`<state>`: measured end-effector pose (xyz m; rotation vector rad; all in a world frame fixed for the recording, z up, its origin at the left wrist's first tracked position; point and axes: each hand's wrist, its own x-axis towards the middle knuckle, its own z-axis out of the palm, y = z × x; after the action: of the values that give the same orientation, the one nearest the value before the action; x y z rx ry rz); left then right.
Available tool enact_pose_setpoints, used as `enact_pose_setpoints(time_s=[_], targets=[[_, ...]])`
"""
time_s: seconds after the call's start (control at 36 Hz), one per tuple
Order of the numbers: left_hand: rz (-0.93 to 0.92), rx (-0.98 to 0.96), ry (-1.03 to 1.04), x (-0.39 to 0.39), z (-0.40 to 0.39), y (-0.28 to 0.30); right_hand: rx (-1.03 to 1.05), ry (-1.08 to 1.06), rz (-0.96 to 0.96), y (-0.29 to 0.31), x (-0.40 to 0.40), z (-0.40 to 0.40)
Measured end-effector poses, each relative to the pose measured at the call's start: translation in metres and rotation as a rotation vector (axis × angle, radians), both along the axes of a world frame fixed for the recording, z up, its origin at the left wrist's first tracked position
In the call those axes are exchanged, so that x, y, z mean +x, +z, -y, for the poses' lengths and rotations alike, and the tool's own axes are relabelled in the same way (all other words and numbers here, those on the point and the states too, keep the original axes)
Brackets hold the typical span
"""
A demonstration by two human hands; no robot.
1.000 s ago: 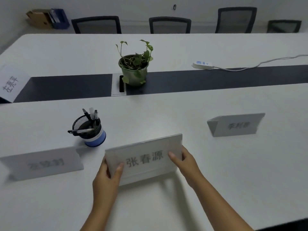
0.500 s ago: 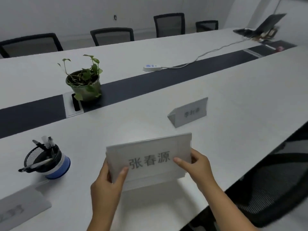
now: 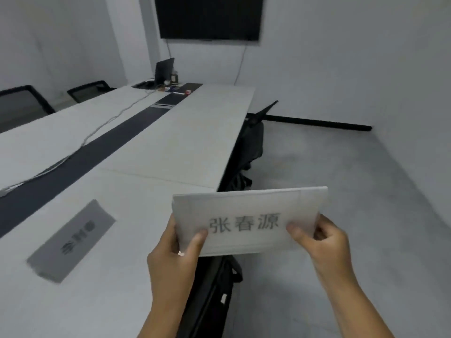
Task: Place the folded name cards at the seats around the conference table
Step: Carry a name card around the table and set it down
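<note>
I hold a white folded name card with three printed characters in both hands, up in the air past the right edge of the conference table. My left hand grips its lower left corner, thumb on the front. My right hand grips its right end. Another folded name card stands on the table to the left, blurred.
Black chairs are tucked along the table's right side, one just below the held card. More chairs line the far side. A white cable runs beside the dark centre strip. A laptop and small items sit at the far end under a wall screen.
My view has swung right along the table. The held card now hangs over the table's right edge and floor; the plant and pen cup have left the view.
</note>
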<state>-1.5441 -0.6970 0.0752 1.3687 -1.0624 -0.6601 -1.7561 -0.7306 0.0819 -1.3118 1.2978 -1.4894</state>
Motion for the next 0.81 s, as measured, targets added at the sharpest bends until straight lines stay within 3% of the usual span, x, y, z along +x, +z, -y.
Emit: enact_pose_setpoints(time_s=[0.14, 0.31, 0.53, 0.81], targets=[[0.011, 0.069, -0.245, -0.141, 0.058, -0.02, 0.035, -0.263, 0.008, -0.023, -0.148, 0.01], [0.029, 0.203, -0.401, -0.244, 0.091, -0.066, 0.163, -0.364, -0.001, -0.059, -0.251, 0.016], [0.075, 0.369, -0.391, -0.284, 0.16, -0.105, 0.336, -0.314, 0.061, -0.106, -0.294, 0.085], [0.057, 0.374, -0.348, -0.317, 0.357, -0.114, 0.316, -0.249, 0.009, -0.117, -0.33, 0.294]])
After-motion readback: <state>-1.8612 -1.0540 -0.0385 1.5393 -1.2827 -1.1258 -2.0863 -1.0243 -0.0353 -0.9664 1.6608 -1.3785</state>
